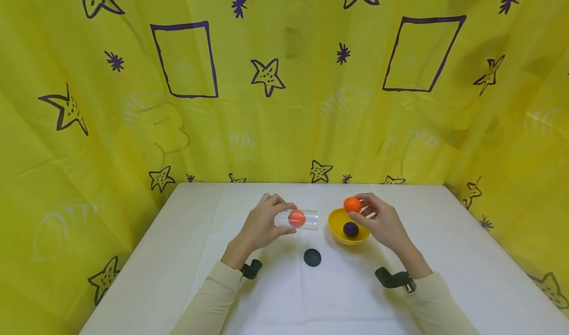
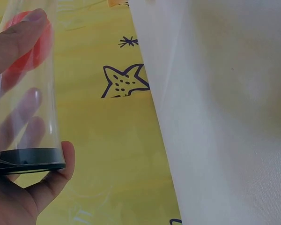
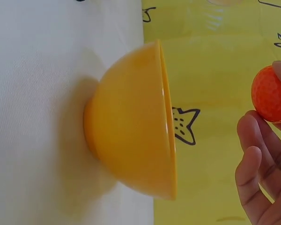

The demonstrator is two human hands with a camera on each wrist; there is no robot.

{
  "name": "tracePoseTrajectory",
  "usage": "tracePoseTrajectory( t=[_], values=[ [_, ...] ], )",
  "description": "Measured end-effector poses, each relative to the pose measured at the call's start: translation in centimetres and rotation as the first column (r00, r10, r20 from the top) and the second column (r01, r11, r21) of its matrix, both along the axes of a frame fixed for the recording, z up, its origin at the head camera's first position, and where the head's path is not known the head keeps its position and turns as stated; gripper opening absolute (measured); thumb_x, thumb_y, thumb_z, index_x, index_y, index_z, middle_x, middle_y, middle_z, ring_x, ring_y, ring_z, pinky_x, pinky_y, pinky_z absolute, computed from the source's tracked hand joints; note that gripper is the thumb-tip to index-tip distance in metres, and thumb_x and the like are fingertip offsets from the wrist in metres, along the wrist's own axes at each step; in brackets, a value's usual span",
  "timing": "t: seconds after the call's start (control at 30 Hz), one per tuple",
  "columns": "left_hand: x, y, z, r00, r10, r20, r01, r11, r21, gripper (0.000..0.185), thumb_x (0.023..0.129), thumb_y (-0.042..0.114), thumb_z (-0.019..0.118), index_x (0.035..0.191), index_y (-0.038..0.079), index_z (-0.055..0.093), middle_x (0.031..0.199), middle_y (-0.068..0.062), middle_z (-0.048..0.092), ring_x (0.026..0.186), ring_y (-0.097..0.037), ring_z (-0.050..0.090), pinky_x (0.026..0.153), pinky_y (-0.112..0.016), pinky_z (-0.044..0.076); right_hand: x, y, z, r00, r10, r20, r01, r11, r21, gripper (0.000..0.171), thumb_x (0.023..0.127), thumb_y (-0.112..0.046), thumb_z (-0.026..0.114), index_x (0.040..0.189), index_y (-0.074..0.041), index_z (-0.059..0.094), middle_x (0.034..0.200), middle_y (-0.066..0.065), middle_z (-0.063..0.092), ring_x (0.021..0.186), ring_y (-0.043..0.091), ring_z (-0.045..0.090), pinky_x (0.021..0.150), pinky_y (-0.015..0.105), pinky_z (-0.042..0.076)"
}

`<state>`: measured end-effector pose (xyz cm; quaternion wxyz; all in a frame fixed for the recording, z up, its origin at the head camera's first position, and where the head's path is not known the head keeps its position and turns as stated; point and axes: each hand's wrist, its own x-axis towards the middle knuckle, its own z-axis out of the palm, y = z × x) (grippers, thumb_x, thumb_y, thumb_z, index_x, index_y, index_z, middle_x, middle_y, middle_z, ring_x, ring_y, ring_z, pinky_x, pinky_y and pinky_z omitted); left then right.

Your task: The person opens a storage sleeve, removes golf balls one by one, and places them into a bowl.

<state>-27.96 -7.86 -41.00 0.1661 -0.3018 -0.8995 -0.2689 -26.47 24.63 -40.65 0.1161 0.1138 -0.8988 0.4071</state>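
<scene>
My left hand (image 1: pixel 266 220) grips a clear plastic tube (image 1: pixel 313 220) that lies sideways above the table, its mouth toward the right. Inside the tube sits a red-orange ball (image 1: pixel 297 219). The left wrist view shows a black cap (image 2: pixel 33 159) on the tube's other end, against my palm. An orange dimpled golf ball (image 3: pixel 270 95) is pinched between the thumb and fingers of my right hand (image 1: pixel 381 221). That hand hovers over the right rim of a yellow bowl (image 1: pixel 334 221), apart from it in the right wrist view. A dark blue ball (image 1: pixel 351 230) rests in the bowl.
A round black disc (image 1: pixel 312 257) lies on the white-covered table (image 1: pixel 329 300), in front of the tube and bowl. Yellow curtain (image 1: pixel 293 127) with dark star drawings hangs behind the table and on both sides.
</scene>
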Motion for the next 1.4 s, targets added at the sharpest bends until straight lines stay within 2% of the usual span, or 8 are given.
tracePoseTrajectory(
  t=[0.4, 0.8, 1.1, 1.23, 1.4],
  values=[
    [-0.1, 0.1, 0.0, 1.000, 0.003, 0.001, -0.003, 1.000, -0.006, 0.048, 0.077, 0.035, 0.090, 0.121, 0.021, 0.074, 0.108, -0.002, 0.065, 0.099, -0.014, 0.049, 0.076, -0.027, 0.049, -0.9, 1.5, -1.1, 0.999, -0.046, 0.029, 0.046, 0.999, 0.015, 0.048, 0.096, -0.033, 0.073, 0.135, -0.009, 0.058, 0.119, 0.017, 0.066, 0.094, 0.026, 0.060, 0.071, 0.023, 0.052],
    [0.0, 0.1, 0.1, 1.000, -0.002, 0.012, 0.002, 1.000, 0.000, 0.048, 0.076, 0.030, 0.091, 0.121, 0.020, 0.074, 0.108, -0.005, 0.065, 0.099, -0.015, 0.048, 0.076, -0.028, 0.048, -1.4, 2.3, -2.5, 0.992, -0.076, 0.101, 0.072, 0.997, 0.035, 0.054, 0.096, -0.037, 0.072, 0.138, -0.008, 0.056, 0.129, 0.020, 0.062, 0.101, 0.029, 0.057, 0.072, 0.027, 0.051],
    [0.0, 0.0, 0.0, 1.000, -0.002, 0.002, 0.002, 1.000, 0.001, 0.048, 0.076, 0.031, 0.092, 0.120, 0.020, 0.075, 0.107, -0.004, 0.065, 0.098, -0.014, 0.048, 0.075, -0.028, 0.048, -1.7, 2.7, -3.4, 0.989, -0.081, 0.128, 0.074, 0.996, 0.052, 0.052, 0.096, -0.035, 0.072, 0.137, -0.007, 0.058, 0.129, 0.020, 0.059, 0.103, 0.029, 0.057, 0.074, 0.028, 0.051],
    [-0.1, 0.0, 0.0, 1.000, 0.000, -0.014, -0.001, 1.000, -0.010, 0.048, 0.076, 0.032, 0.092, 0.119, 0.021, 0.075, 0.105, 0.000, 0.064, 0.097, -0.013, 0.049, 0.074, -0.026, 0.047, -1.8, 2.7, -3.7, 0.984, -0.085, 0.158, 0.076, 0.995, 0.058, 0.053, 0.096, -0.036, 0.073, 0.137, -0.007, 0.058, 0.129, 0.020, 0.058, 0.104, 0.029, 0.056, 0.075, 0.029, 0.050],
    [-0.2, 0.0, 0.0, 1.000, -0.008, -0.013, 0.008, 1.000, -0.011, 0.049, 0.076, 0.033, 0.091, 0.120, 0.020, 0.074, 0.107, -0.004, 0.066, 0.098, -0.014, 0.049, 0.073, -0.026, 0.046, -2.0, 2.6, -4.1, 0.974, -0.094, 0.204, 0.080, 0.994, 0.076, 0.057, 0.095, -0.041, 0.073, 0.138, -0.008, 0.057, 0.132, 0.020, 0.058, 0.106, 0.030, 0.056, 0.077, 0.029, 0.049]
  ],
)
